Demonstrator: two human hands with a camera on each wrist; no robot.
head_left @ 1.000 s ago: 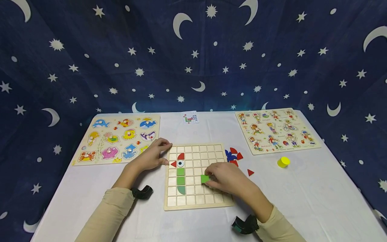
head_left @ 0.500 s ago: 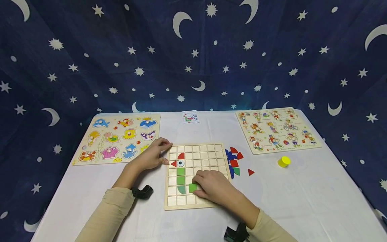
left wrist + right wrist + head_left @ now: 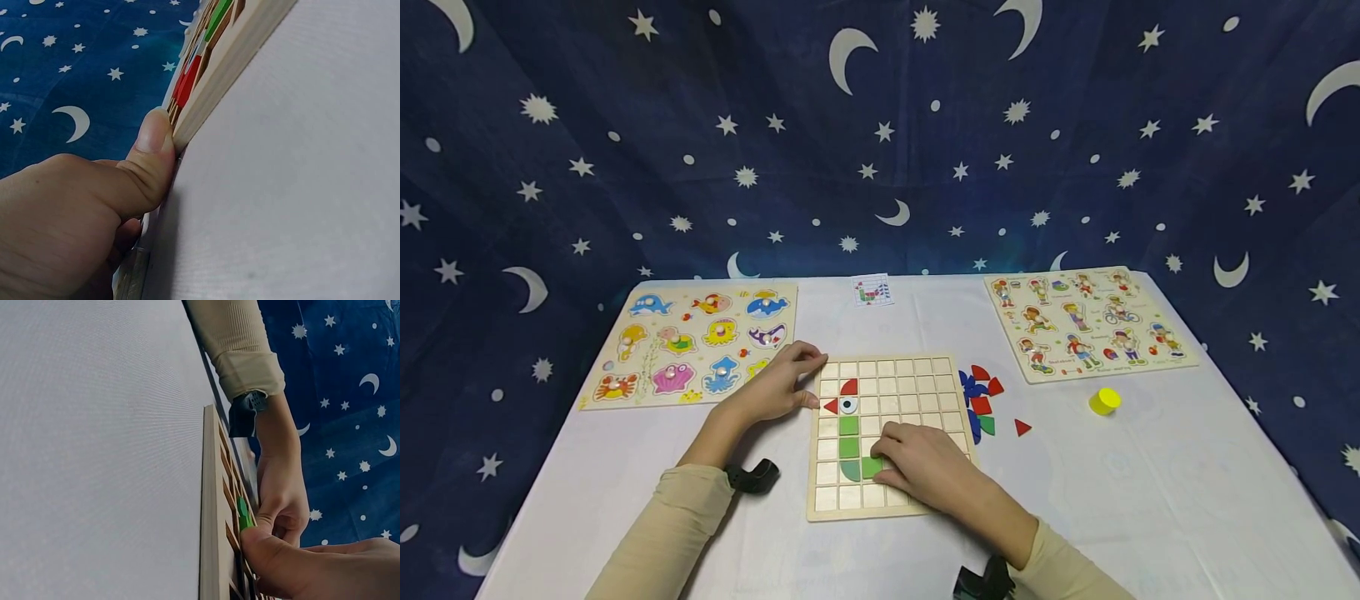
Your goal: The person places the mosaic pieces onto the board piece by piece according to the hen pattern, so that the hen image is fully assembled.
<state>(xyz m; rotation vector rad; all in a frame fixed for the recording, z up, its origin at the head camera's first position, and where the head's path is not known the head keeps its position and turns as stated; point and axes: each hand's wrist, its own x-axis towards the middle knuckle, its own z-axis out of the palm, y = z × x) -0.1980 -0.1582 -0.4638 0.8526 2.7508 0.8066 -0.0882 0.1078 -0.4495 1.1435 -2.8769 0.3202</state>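
My right hand (image 3: 921,462) pinches a green square tile (image 3: 872,467) between thumb and fingers, low on the wooden grid board (image 3: 917,367). The tile sits beside a dark green quarter-circle piece (image 3: 850,472), partly covered by the fingertips. Above that quarter-circle, two green squares (image 3: 848,437), a white eye tile (image 3: 847,405), a red triangle (image 3: 831,407) and a red quarter-circle (image 3: 849,387) lie in the left columns. My left hand (image 3: 778,383) rests at the board's upper left, its thumb (image 3: 153,131) pressed against the side edge in the left wrist view.
Loose red, blue and green pieces (image 3: 981,405) lie right of the board, with one red triangle (image 3: 1022,427) apart. A yellow cylinder (image 3: 1104,402) stands farther right. A sea-animal puzzle (image 3: 688,333), a children puzzle (image 3: 1090,325) and a small pattern card (image 3: 872,291) lie behind.
My right hand has carried the green square left and down across the board, beside the dark green quarter-circle, where it now sits lower. The left hand has stayed in place.
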